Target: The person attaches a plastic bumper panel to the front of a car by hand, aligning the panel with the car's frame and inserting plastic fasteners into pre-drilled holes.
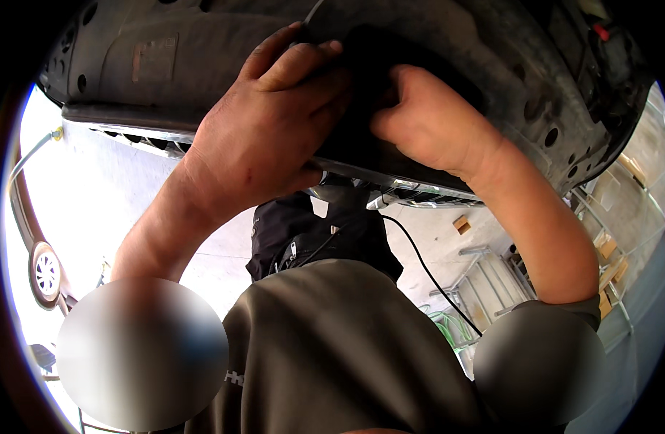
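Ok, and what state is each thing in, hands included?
Left hand: fingers bent, any hold unclear
Right hand: fingers curled, fingertips hidden in shadow
Dark car panel: dusty, whether fastened can't be told
Black cable: slack, curving
Green hose: loosely looped
Car wheel: fitted on a car

Below me I see a pale grey, smooth floor; on it rest a small tan, box-shaped block, a silver metal-tube frame and thin green looped hose.
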